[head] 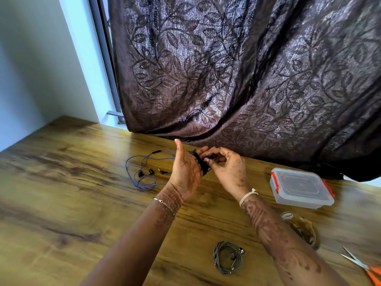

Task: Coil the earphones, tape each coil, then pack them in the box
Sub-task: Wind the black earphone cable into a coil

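A black earphone cable (200, 163) is wound in several turns around the fingers of my left hand (185, 172), whose thumb points up. My right hand (226, 168) pinches the end of that black cable beside the left fingers. Blue earphones (146, 172) lie loose and uncoiled on the wooden table (61, 193), just left of my left hand. A grey coiled earphone set (227, 257) lies near the front, between my forearms. The clear plastic box (300, 187) with red latches stands shut at the right.
A roll of clear tape (303, 228) lies in front of the box. Orange-handled scissors (362, 265) sit at the bottom right corner. A dark leaf-patterned curtain (247, 79) hangs onto the table's far edge behind my hands.
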